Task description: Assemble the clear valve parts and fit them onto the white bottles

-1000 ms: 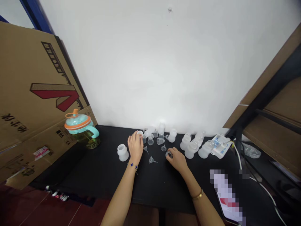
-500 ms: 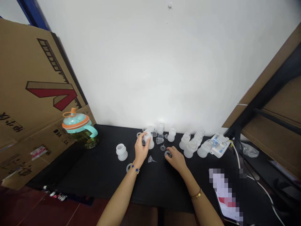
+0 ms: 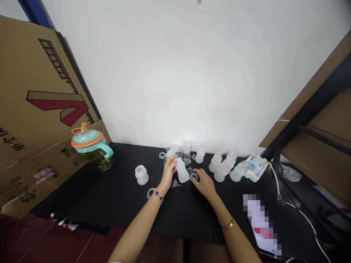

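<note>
My left hand [image 3: 168,171] is closed around the top end of a milky white bottle [image 3: 182,171], which leans with its base to the lower right. The fingers of my right hand [image 3: 203,181] pinch a translucent screw ring [image 3: 194,177] just right of the bottle's base. In front of the bottle a clear silicone teat [image 3: 176,183] lies on its side. Another ring [image 3: 150,193] lies beside my left wrist, and a white bottle without a top [image 3: 142,175] stands further left. Loose rings, clear caps and more bottles lie or stand behind my hands, such as an upright bottle [image 3: 200,155].
Several bottles with clear tops [image 3: 222,171] stand at the right, near a white power strip [image 3: 257,167] with cables. A phone [image 3: 261,226] lies at the front right. A large drinking jug [image 3: 93,149] stands left by a cardboard box [image 3: 49,109]. A white wall [image 3: 164,73] closes off the back.
My left hand has tipped its bottle from upright to leaning and brought it forward and right. My right hand stays close to the same spot with the ring.
</note>
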`<action>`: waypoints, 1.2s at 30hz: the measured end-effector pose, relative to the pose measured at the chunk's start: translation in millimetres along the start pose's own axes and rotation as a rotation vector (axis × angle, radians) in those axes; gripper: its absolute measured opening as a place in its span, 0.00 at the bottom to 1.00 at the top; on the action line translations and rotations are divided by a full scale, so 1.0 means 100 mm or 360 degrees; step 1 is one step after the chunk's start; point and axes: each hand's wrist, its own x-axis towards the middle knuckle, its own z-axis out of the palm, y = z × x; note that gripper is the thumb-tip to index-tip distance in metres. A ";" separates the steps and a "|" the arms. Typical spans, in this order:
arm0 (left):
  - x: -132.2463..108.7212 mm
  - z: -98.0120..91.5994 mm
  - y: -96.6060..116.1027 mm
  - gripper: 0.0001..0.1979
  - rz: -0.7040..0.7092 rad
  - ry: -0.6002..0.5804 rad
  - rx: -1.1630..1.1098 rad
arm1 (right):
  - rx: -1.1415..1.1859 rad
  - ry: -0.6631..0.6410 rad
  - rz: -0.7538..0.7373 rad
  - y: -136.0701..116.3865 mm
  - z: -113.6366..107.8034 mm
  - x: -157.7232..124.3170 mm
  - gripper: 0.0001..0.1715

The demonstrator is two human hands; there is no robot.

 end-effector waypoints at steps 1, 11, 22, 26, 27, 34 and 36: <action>0.00 0.01 -0.01 0.20 -0.0027 -0.0004 -0.0077 | 0.0014 0.0006 -0.0002 0.01 0.01 0.00 0.21; -0.06 0.11 -0.01 0.26 -0.0209 -0.0042 -0.0289 | 0.0159 0.0166 -0.0010 0.07 0.07 0.03 0.16; -0.05 0.12 -0.08 0.26 -0.0172 -0.0107 -0.0191 | 0.0520 0.0388 -0.0088 0.13 0.07 0.08 0.13; -0.05 0.12 -0.10 0.26 -0.0169 -0.0123 -0.0158 | 0.0666 0.0449 -0.0075 0.10 0.04 0.07 0.15; -0.05 0.12 -0.10 0.26 -0.0169 -0.0125 -0.0150 | 0.0720 0.0464 -0.0065 0.10 0.03 0.07 0.16; -0.06 0.10 -0.11 0.23 -0.0197 -0.0196 -0.0149 | 0.1255 0.0362 0.0241 0.09 -0.02 0.10 0.24; -0.07 0.10 -0.12 0.24 -0.0224 -0.0215 -0.0161 | 0.1434 0.0273 0.0341 0.09 -0.03 0.11 0.26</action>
